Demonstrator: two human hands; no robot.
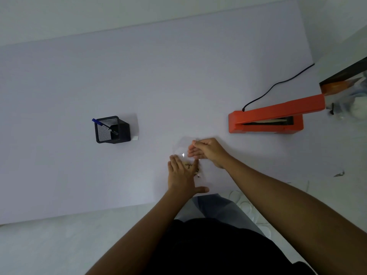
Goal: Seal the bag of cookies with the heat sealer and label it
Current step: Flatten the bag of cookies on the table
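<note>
Both bare forearms reached forward from the bottom of my view, the right one coming in at a steeper angle from the right side. The left hand (183, 174) lay flat, palm down, fingers straight and slightly spread, thumb stuck out to the right. The right hand (206, 150) sat just past it, a bit further away, with its fingers curled in and pinched toward the thumb. Couldn't really tell how tight that pinch was.
</note>
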